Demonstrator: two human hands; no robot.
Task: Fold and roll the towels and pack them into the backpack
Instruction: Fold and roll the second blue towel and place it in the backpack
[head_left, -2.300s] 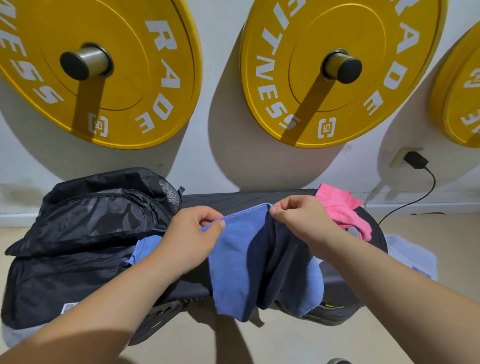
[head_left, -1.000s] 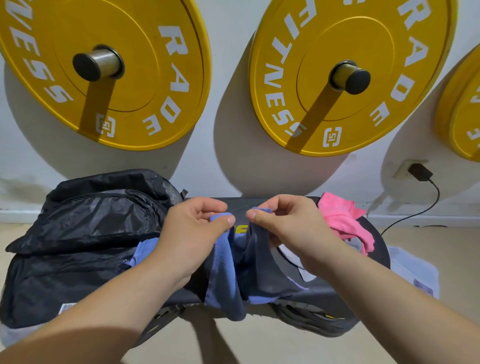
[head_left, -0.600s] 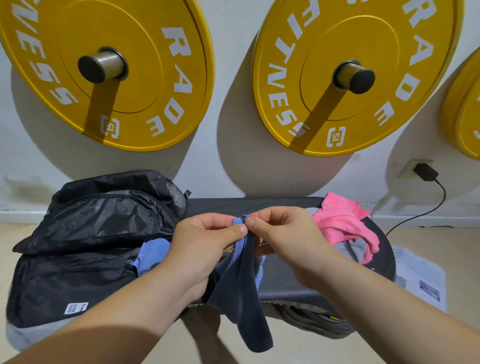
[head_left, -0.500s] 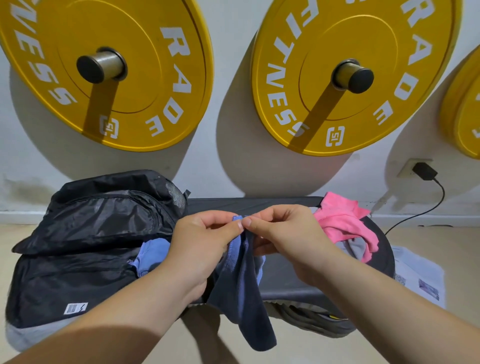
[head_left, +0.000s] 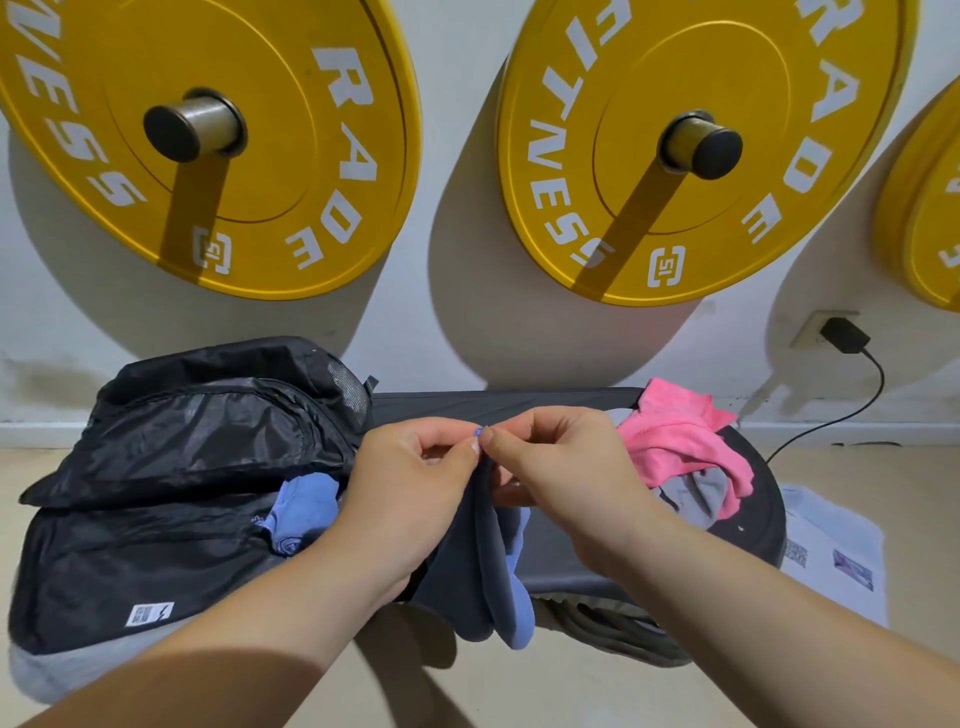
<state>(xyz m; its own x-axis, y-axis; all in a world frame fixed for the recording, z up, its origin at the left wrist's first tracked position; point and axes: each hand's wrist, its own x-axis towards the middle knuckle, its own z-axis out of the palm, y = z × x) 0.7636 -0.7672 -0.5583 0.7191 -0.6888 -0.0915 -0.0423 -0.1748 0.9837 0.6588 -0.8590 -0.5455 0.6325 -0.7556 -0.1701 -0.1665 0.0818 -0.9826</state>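
At the near edge of the bench (head_left: 493, 408), the left hand (head_left: 415, 488) and the right hand (head_left: 566, 478) met thumb to thumb. Each pinched the top edge of the blue towel (head_left: 498, 582) between thumb and forefinger, and the remaining fingers (head_left: 550, 423) were curled loosely inward, holding nothing else. The towel hung from this pinch in a narrow doubled strip in front of the bench, with a dark face outward, a lighter blue face showing at the hem, and the lower end free in the air.

It appeared light, soft and wholly limp, so it would likely sag wherever unsupported. Hold was best taken at the corners and hems, as here. For rolling, it would probably need to lie flat on the bench and be gripped across its short end. The cloth looked matt rather than slippery.

Behind the left hand lay the black backpack (head_left: 182, 467), its mouth open, with a second blue towel (head_left: 304, 506) partly inside. At the right end of the bench a pink towel (head_left: 675, 441) lay crumpled over a grey cloth (head_left: 696, 493). On the wall beyond hung yellow weight plates (head_left: 291, 130).
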